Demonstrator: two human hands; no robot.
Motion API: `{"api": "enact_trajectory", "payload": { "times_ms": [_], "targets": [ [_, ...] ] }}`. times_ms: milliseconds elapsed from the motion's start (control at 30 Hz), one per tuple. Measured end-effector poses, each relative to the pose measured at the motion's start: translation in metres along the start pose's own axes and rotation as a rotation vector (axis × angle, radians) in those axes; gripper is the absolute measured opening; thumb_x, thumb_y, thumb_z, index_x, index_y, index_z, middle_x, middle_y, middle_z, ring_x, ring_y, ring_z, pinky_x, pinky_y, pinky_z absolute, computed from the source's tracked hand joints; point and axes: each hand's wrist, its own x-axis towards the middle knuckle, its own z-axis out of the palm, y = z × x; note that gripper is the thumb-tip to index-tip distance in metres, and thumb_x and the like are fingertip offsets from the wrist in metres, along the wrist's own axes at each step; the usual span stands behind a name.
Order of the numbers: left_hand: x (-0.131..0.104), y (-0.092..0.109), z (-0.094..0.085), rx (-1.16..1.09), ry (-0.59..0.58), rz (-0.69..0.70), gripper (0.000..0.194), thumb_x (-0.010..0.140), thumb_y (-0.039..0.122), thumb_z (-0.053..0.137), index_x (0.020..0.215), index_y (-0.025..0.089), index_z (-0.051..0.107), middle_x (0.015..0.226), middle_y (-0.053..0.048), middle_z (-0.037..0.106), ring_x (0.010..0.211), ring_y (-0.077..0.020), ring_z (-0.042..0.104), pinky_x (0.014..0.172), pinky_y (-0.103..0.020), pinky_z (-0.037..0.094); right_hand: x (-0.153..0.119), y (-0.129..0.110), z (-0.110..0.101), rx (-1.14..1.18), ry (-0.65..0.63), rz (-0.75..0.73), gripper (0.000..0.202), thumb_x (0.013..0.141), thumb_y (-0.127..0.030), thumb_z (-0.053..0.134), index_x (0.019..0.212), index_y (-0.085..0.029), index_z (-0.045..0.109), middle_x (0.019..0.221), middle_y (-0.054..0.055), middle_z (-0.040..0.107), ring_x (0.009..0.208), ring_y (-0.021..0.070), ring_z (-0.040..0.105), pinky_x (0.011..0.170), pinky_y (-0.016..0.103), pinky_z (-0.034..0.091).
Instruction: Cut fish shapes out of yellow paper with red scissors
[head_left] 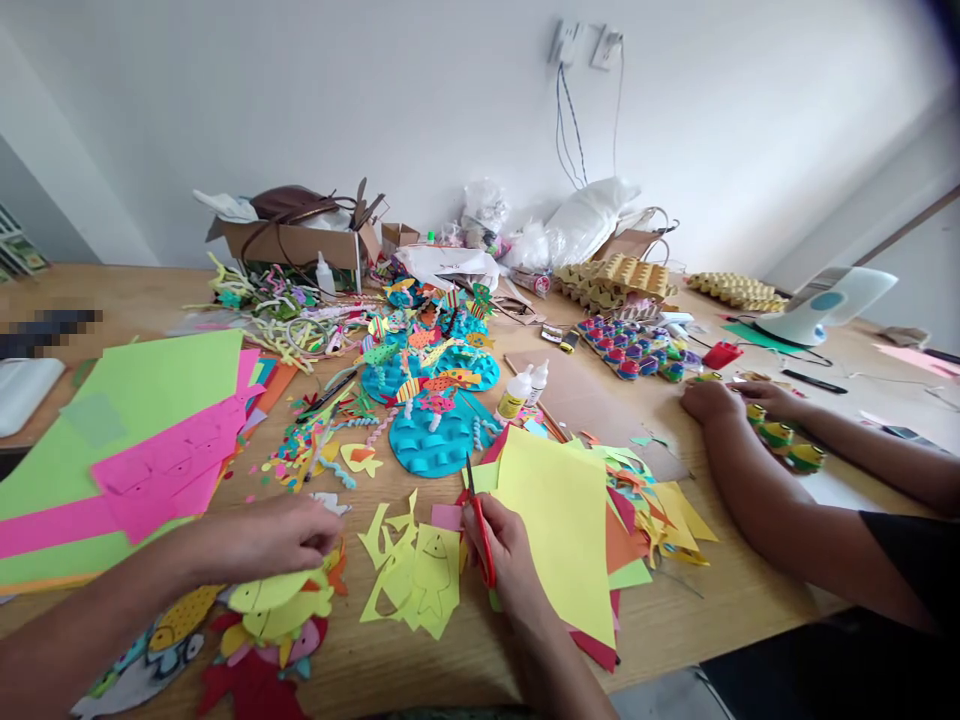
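Observation:
My right hand [504, 550] holds red-handled scissors [486, 550], the dark blades pointing away from me. Just left of it lies a yellow paper piece [436, 572] with a fish drawn on it, beside yellow paper scraps [386, 570]. My left hand [289, 535] hovers or rests, fingers curled, over a pile of cut-out paper fish; whether it grips anything is hidden. Yellow paper fish [281, 605] top that pile, with a red one [251, 685] below. Farther left are a grey-white fish [150, 685] and an orange-yellow fish [184, 618].
Yellow sheets [555, 530] lie right of the scissors. Pink paper [176, 455] covers green sheets [172, 375] at left. Blue bases [435, 440] with paper fish and glue bottles [514, 397] stand ahead. At right, another person's hands [712, 405] work beside painted egg-carton cups [776, 437].

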Motion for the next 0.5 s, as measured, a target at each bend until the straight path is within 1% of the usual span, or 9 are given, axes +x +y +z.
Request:
{"api": "enact_trajectory", "payload": {
  "times_ms": [67, 133, 200, 267, 333, 433, 500],
  "targets": [
    [-0.003, 0.0, 0.01, 0.015, -0.024, -0.021, 0.02, 0.065, 0.007, 0.043, 0.066, 0.019, 0.058, 0.073, -0.002, 0.061, 0.072, -0.0208, 0.058, 0.061, -0.025, 0.038, 0.0, 0.0, 0.0, -0.001, 0.013, -0.013, 0.038, 0.089, -0.041, 0.046, 0.059, -0.021, 0.039, 0.05, -0.005, 0.04, 0.046, 0.0111, 0.037, 0.044, 0.022, 0.027],
    [-0.005, 0.002, 0.014, 0.045, -0.006, -0.028, 0.021, 0.063, 0.006, 0.045, 0.07, 0.019, 0.06, 0.081, -0.004, 0.065, 0.078, -0.0231, 0.059, 0.066, -0.027, 0.041, 0.0, 0.0, -0.001, 0.005, 0.032, -0.026, 0.038, 0.089, -0.041, 0.047, 0.058, -0.02, 0.04, 0.049, -0.005, 0.041, 0.046, 0.0113, 0.038, 0.045, 0.023, 0.028],
    [-0.005, 0.003, 0.013, 0.079, 0.068, -0.011, 0.021, 0.067, 0.008, 0.046, 0.076, 0.02, 0.061, 0.087, -0.006, 0.065, 0.082, -0.0241, 0.059, 0.07, -0.03, 0.042, -0.001, -0.001, -0.002, 0.021, 0.063, -0.037, 0.038, 0.089, -0.042, 0.048, 0.059, -0.02, 0.041, 0.049, -0.005, 0.043, 0.046, 0.0116, 0.039, 0.045, 0.023, 0.029],
    [0.0, 0.006, 0.01, 0.1, 0.148, 0.029, 0.019, 0.074, 0.012, 0.045, 0.079, 0.021, 0.061, 0.089, -0.005, 0.065, 0.083, -0.0238, 0.06, 0.072, -0.031, 0.042, -0.002, -0.001, -0.002, 0.047, 0.098, -0.046, 0.038, 0.09, -0.043, 0.046, 0.06, -0.02, 0.041, 0.049, -0.005, 0.043, 0.046, 0.0117, 0.04, 0.045, 0.023, 0.03],
    [0.009, 0.014, 0.01, 0.091, 0.186, 0.082, 0.02, 0.077, 0.012, 0.043, 0.081, 0.021, 0.06, 0.087, -0.004, 0.065, 0.084, -0.0226, 0.06, 0.072, -0.03, 0.042, -0.003, -0.002, -0.002, 0.076, 0.126, -0.055, 0.038, 0.091, -0.044, 0.045, 0.061, -0.021, 0.04, 0.049, -0.005, 0.043, 0.045, 0.0115, 0.039, 0.044, 0.023, 0.031],
    [0.031, 0.032, 0.019, 0.03, 0.191, 0.157, 0.026, 0.078, 0.011, 0.045, 0.096, 0.021, 0.061, 0.096, -0.006, 0.065, 0.092, -0.0228, 0.06, 0.08, -0.032, 0.044, -0.004, -0.003, -0.002, 0.106, 0.149, -0.072, 0.038, 0.091, -0.045, 0.046, 0.061, -0.021, 0.04, 0.049, -0.005, 0.042, 0.045, 0.0113, 0.037, 0.044, 0.023, 0.031],
    [0.047, 0.045, 0.027, 0.027, 0.184, 0.175, 0.032, 0.076, 0.012, 0.05, 0.105, 0.02, 0.058, 0.105, -0.008, 0.063, 0.1, -0.0238, 0.059, 0.085, -0.034, 0.045, -0.004, -0.002, -0.002, 0.112, 0.156, -0.081, 0.038, 0.09, -0.044, 0.047, 0.061, -0.021, 0.04, 0.049, -0.005, 0.042, 0.045, 0.0111, 0.037, 0.044, 0.023, 0.03]
  ]
}}
